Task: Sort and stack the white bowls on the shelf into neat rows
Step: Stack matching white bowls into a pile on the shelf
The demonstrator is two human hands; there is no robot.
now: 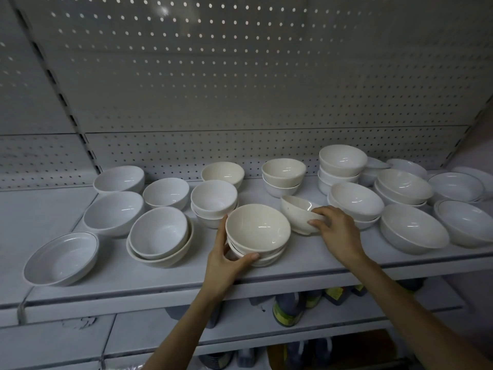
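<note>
Many white and cream bowls stand on the white shelf [165,281], some single, some nested in short stacks. My left hand [226,260] grips a small stack of cream bowls [257,229] near the shelf's front middle, thumb under its front, fingers along its left side. Just to the right, my right hand [336,231] holds a tilted cream bowl [298,212] by its rim, the bowl lying on its side. A tall stack [342,161] stands at the back right, and wide shallow bowls [413,231] fill the right end.
A perforated back panel [240,89] rises behind the shelf. A shallow rimmed dish [61,259] lies at the front left. Below, a lower shelf holds dark bottles [288,308] with yellow labels. Bare shelf shows at the far left and along the front edge.
</note>
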